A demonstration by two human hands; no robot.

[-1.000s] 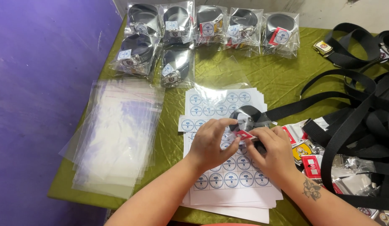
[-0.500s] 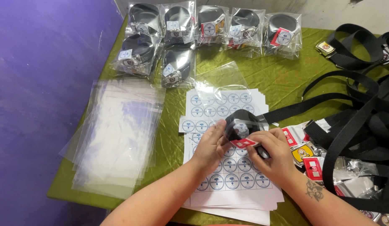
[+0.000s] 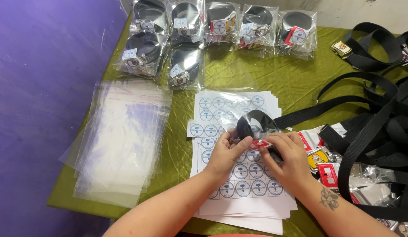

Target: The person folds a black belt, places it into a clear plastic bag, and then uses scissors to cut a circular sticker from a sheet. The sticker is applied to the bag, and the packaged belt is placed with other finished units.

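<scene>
1. Green cloth covers the tabletop (image 3: 300, 83), and a purple floor lies off its edge, far to the left of the hands.
2. Left of the hands, well apart from them, a loose stack of empty clear plastic bags (image 3: 120, 140) lies spread on the cloth.
3. Beyond the hands, along the far edge, bagged black belts (image 3: 221, 26) sit in a row, each in a clear bag with a round sticker; two more lie in a second row just nearer, on the left.
4. Directly beneath the hands lie white sheets of round blue-and-white stickers (image 3: 239, 175), several sheets stacked and fanned.
5. The left hand (image 3: 226, 153) is closed in a pinch, thumb and fingertips gripping the left side of a clear bag that holds a coiled black belt (image 3: 252, 123).
6. The coiled belt stands just above the sticker sheets, between the two hands and slightly beyond them; its clear wrapping is hard to make out against the sheets.
7. The right hand (image 3: 287, 160) sits close beside the left, almost touching it, fingers curled onto the right lower side of the same bagged belt, by a small red tag (image 3: 259, 144). A tattoo shows on the wrist.
8. Just right of the right hand, small red and yellow packets with buckles (image 3: 320, 160) lie clustered on the cloth.
9. Farther right, a tangle of loose black webbing straps (image 3: 379, 131) fills that side of the tabletop, with a metal buckle (image 3: 343, 48) at the far right corner.
</scene>
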